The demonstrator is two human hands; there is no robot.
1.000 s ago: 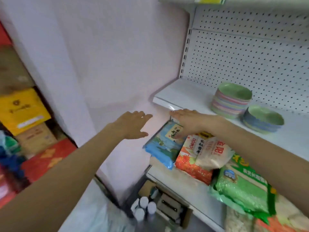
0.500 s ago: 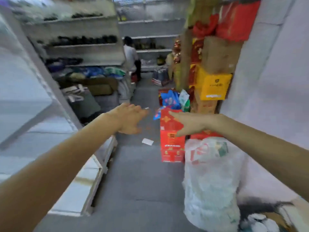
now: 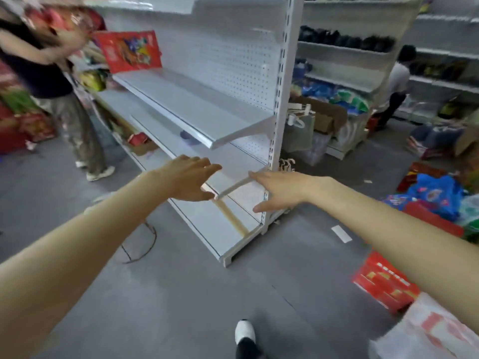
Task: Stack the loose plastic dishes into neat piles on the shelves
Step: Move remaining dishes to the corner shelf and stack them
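The view has swung round. A second ago the hands hovered by a shelf holding two piles of bowls; now they face a different white shelf rack (image 3: pixel 207 110). The left hand (image 3: pixel 188 181) and right hand (image 3: pixel 281 189) both reach toward the rack's lower boards, fingers straight and spread, holding nothing. No plastic dishes show clearly here; a bluish shape (image 3: pixel 189 138) under the rack's middle board might be one (too smeared to tell). Those piles are out of view, so this looks like a trip to fetch loose dishes, not stacking.
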